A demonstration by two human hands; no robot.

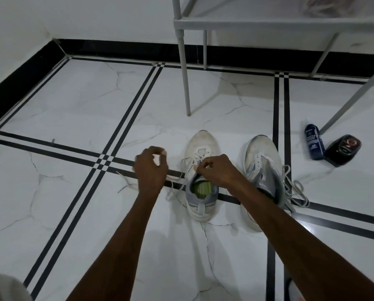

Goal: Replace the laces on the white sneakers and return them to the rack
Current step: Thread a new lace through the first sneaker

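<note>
1. Working the lace at the tongue now: the right hand point(216, 170) sits over the throat of the left sneaker point(201, 177), fingers curled and pinching the lace point(189, 162) just above the grey collar.
2. The left hand point(150, 165) is out to the side, well apart from the right, fingers bent with the tips drawn together; it looks to be holding a lace end, though the blur there makes that hard to confirm.
3. Both shoes stand on the tiled floor point(73, 109), toes pointing toward the rack point(257, 22). The right sneaker point(262, 170) waits just beside the first, its loose lace point(296, 192) spilled over the tile.
4. Handling call: the lace is thin, limp and light, so it will flop and twist. Best taken near the tip, where it is stiffest for feeding an eyelet.
5. The sneaker itself looks light, with a soft upper and a firmer sole. It could skid on glossy tile, so steady it at the heel or collar while pulling.
6. For the carry back, the heel collar is a sensible hold.
7. A dark bottle point(314, 144) and a black tin point(343, 148) lie near the rack leg, clear of the work.
</note>
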